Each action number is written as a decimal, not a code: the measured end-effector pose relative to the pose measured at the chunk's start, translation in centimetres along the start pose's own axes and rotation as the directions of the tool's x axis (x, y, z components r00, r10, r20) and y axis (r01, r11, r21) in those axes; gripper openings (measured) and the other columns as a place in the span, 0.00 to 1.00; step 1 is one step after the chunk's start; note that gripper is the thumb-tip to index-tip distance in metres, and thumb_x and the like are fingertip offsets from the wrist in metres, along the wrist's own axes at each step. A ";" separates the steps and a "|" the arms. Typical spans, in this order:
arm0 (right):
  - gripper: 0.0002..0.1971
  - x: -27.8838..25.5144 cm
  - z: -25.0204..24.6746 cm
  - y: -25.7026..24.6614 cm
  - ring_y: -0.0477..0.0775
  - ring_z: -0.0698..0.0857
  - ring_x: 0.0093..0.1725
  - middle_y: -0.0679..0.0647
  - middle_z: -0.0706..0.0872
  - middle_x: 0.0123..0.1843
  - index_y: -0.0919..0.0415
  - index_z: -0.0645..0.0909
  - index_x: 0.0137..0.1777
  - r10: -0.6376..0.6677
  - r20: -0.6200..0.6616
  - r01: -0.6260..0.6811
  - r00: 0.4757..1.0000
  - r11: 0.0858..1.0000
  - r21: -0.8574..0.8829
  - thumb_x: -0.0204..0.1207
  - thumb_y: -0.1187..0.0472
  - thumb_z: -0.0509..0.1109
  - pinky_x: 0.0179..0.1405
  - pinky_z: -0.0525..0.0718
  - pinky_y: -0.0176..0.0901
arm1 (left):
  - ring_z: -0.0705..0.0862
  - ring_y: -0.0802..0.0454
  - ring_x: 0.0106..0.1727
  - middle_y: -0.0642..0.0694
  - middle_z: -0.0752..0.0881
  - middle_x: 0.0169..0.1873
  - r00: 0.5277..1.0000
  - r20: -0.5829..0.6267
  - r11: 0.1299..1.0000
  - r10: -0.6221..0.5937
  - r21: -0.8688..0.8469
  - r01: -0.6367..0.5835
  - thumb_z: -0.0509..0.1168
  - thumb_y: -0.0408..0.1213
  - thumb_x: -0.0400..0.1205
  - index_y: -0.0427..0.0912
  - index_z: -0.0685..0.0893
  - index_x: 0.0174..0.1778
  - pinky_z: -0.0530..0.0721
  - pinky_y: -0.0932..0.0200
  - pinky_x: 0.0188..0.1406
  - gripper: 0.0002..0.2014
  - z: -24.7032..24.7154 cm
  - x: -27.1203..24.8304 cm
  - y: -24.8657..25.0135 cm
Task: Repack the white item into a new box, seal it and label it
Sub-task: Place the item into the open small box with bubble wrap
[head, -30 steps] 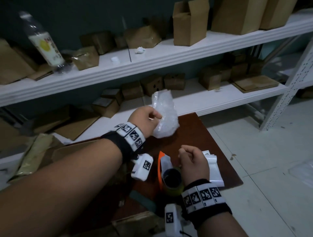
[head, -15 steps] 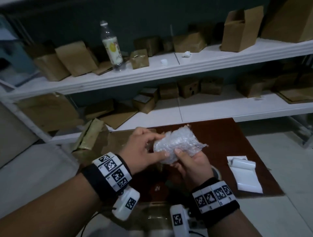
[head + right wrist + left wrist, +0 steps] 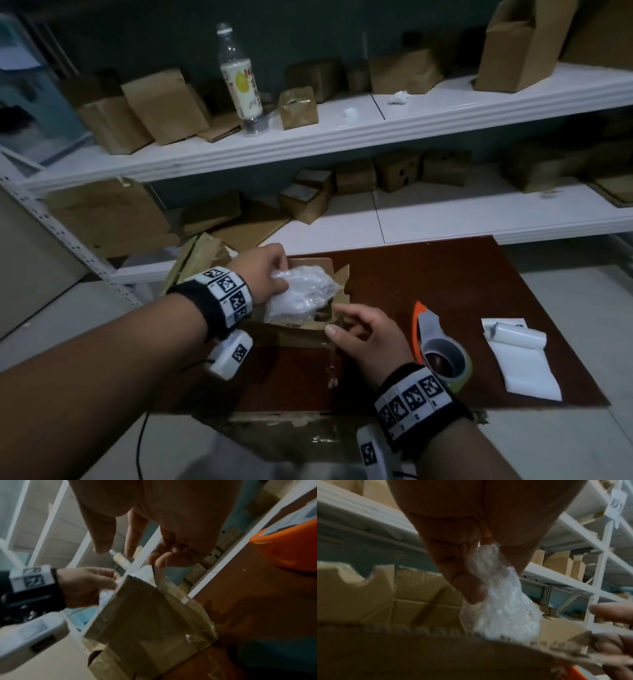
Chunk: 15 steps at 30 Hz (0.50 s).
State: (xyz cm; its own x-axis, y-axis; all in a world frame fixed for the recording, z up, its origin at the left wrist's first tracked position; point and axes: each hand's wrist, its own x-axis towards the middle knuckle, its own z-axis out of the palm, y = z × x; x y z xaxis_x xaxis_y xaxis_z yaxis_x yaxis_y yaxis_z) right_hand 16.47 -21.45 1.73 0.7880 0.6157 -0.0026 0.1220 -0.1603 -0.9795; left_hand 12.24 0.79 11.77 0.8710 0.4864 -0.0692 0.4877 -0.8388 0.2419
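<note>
The left hand (image 3: 263, 274) reached in from the left over the open cardboard box (image 3: 301, 329), its fingers and thumb pinched on the upper end of the white item (image 3: 303, 291), a lump wrapped in bubble film. In the left wrist view the fingers (image 3: 467, 588) were curled against one side of the wrap and the thumb against the other. The right hand (image 3: 370, 335) hovered at the box's near right corner, fingers loosely spread and holding nothing; the thumb tip seemed to touch the near flap, though the blur left that uncertain.

The white item sat partly down in the box mouth, its long axis tilted, the gripped end up and to the far left, the lower end sunk toward the near right of the opening. The box stood on a dark red board (image 3: 445, 274), flaps up, with its far flap upright behind the item.

To the right of the right hand lay an orange tape dispenser (image 3: 442, 349), and beyond it a white label sheet (image 3: 524, 363), both on the board and apart from the box. White shelving (image 3: 342, 137) with brown boxes ran just behind the board's far edge.
</note>
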 end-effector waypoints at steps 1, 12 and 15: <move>0.18 0.1 0.2 0.3 0.40 0.83 0.50 0.44 0.83 0.56 0.38 0.86 0.61 0.001 0.017 0.000 1.000 0.999 -0.045 0.71 0.49 0.80 0.50 0.82 0.31 | 0.82 0.55 0.45 0.57 0.83 0.41 1.000 0.018 0.999 0.023 0.027 -0.023 0.76 0.41 0.74 0.57 0.77 0.39 0.75 0.58 0.38 0.12 0.6 0.5 0.4; 0.09 1.9 0.9 2.0 0.44 0.87 0.44 0.47 0.89 0.42 0.45 0.87 0.49 0.109 -0.041 -0.112 0.993 0.990 -0.083 0.70 0.50 0.80 0.55 0.87 0.49 | 0.86 0.45 0.55 0.46 0.89 0.54 0.918 0.396 0.853 0.029 0.469 -0.229 0.69 0.45 0.81 0.48 0.88 0.61 0.85 0.53 0.54 0.13 5.2 4.2 5.2; 0.11 2.1 0.4 1.8 0.44 0.86 0.40 0.47 0.88 0.38 0.50 0.82 0.42 0.116 -0.147 -0.135 0.982 0.982 -0.128 0.69 0.46 0.79 0.44 0.86 0.45 | 0.87 0.45 0.50 0.46 0.89 0.48 0.903 0.430 0.869 0.013 0.441 -0.223 0.69 0.44 0.80 0.46 0.90 0.54 0.85 0.53 0.48 0.10 6.1 4.3 5.5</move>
State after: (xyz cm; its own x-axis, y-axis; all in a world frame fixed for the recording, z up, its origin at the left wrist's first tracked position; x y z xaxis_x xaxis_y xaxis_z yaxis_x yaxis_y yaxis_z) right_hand 18.07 -20.17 -0.07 0.8770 0.4727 -0.0867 0.0905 -0.3396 -0.9362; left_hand 19.05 -3.16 6.91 0.8186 0.3228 -0.4751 0.2560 -0.9455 -0.2014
